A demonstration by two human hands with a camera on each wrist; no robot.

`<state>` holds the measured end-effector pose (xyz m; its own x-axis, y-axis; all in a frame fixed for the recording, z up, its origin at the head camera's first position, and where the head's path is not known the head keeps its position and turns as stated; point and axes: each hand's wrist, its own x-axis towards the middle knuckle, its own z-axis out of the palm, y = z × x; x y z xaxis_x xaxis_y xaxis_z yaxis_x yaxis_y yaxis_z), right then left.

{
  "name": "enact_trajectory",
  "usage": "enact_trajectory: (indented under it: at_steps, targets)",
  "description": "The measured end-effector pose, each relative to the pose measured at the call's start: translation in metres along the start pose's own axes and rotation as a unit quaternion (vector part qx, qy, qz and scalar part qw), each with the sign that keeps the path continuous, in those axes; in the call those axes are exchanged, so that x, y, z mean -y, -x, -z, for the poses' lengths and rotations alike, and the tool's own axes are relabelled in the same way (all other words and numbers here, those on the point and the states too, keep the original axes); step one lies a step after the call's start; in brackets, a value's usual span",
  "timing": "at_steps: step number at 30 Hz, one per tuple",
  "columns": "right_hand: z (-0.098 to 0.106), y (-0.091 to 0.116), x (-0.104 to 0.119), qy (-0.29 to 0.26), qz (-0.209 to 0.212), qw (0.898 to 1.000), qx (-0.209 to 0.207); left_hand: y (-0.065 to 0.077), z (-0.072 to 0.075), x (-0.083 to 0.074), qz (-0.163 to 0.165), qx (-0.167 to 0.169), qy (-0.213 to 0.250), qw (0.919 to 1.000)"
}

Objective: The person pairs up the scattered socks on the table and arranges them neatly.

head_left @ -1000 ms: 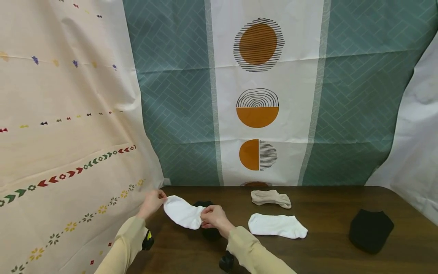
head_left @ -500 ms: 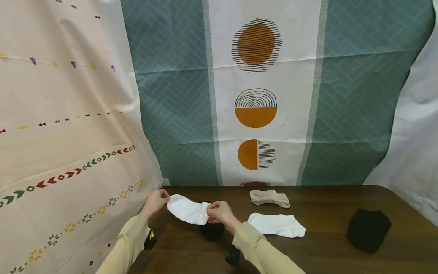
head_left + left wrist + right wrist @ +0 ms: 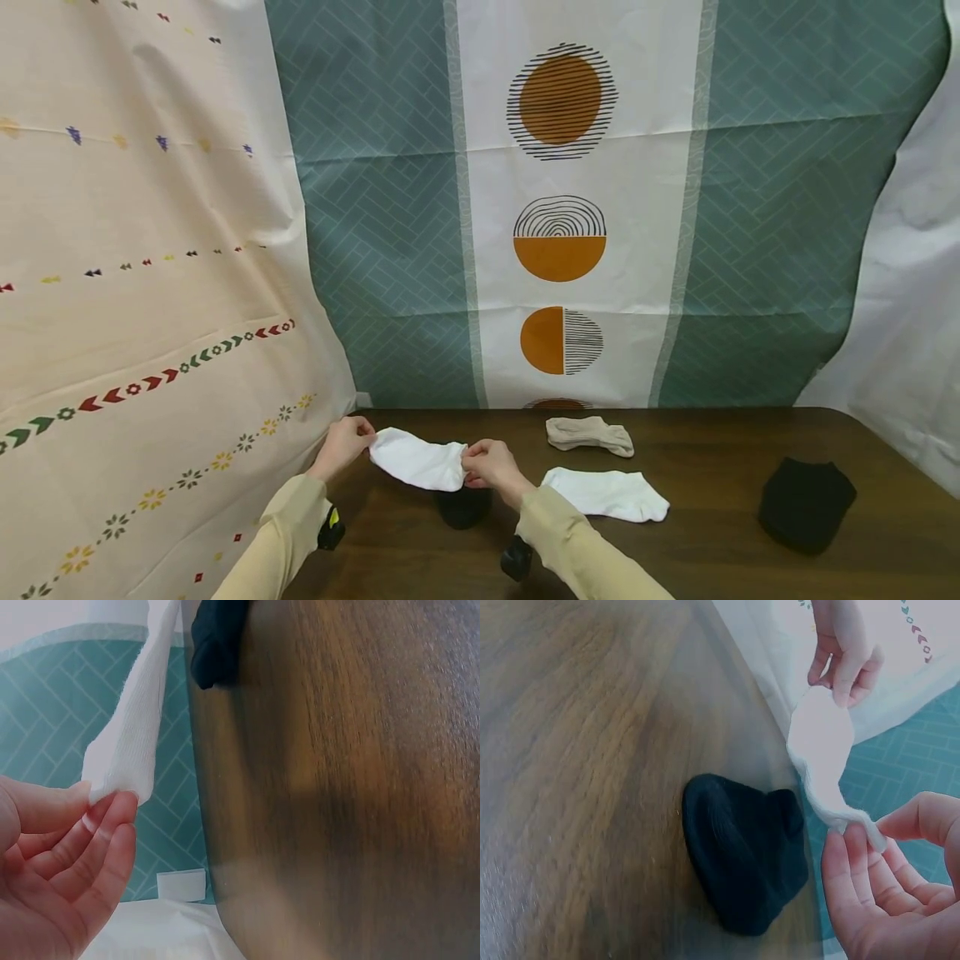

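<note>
A white sock [image 3: 417, 460] is stretched between both hands above the table's left part. My left hand [image 3: 344, 447] pinches one end between thumb and fingers, as the left wrist view also shows on the sock's ribbed edge [image 3: 124, 772]. At the other end, my right hand [image 3: 496, 472] pinches the fabric; in the right wrist view the sock [image 3: 821, 746] sags and twists toward those fingers. Beneath it lies a black sock [image 3: 742, 851] on the wood, partly covered by the white one in the head view.
Right of the hands, a second white sock [image 3: 606, 495] lies flat on the brown table [image 3: 712, 542]. Behind it rests a beige sock [image 3: 589, 435]. Farther right is another black sock [image 3: 806, 505]. Patterned cloths hang along the left and back edges.
Both hands have shifted a little to the right with the white sock, which now hangs more level. More of the near part of the black sock beneath shows. The other socks lie still.
</note>
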<state>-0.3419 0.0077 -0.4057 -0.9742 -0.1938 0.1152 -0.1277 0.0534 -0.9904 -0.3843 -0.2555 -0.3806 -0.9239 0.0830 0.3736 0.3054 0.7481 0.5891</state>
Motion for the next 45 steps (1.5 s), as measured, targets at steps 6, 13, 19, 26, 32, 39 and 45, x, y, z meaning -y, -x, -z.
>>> enact_trajectory:
  at_steps: [6, 13, 19, 26, 32, 39, 45]
  targets:
    - [0.007, 0.0, 0.001, 0.012, -0.001, 1.0, -0.007, 0.002, -0.003, -0.002, 0.002, -0.002, 0.007, 1.0]
    - [0.019, 0.002, 0.002, 0.02, 0.0, 1.0, 0.0, 0.002, -0.009, -0.007, -0.009, 0.008, 0.034, 0.9993]
    - [0.027, -0.001, 0.0, 0.017, 0.002, 1.0, 0.003, 0.001, -0.015, -0.01, -0.008, 0.012, 0.037, 0.9992]
    - [0.035, -0.002, -0.001, 0.016, 0.002, 1.0, 0.0, 0.003, -0.019, -0.016, -0.022, 0.009, 0.037, 0.9991]
    - [0.045, -0.001, 0.0, 0.025, 0.002, 1.0, -0.011, 0.001, -0.024, -0.024, -0.019, 0.005, 0.038, 0.9991]
    - [0.057, 0.003, 0.004, 0.033, 0.001, 0.999, -0.023, 0.0, -0.031, -0.031, -0.027, 0.007, 0.042, 0.9987]
    - [0.065, 0.005, 0.004, 0.048, -0.001, 0.999, -0.024, 0.0, -0.037, -0.036, -0.03, 0.008, 0.047, 0.9984]
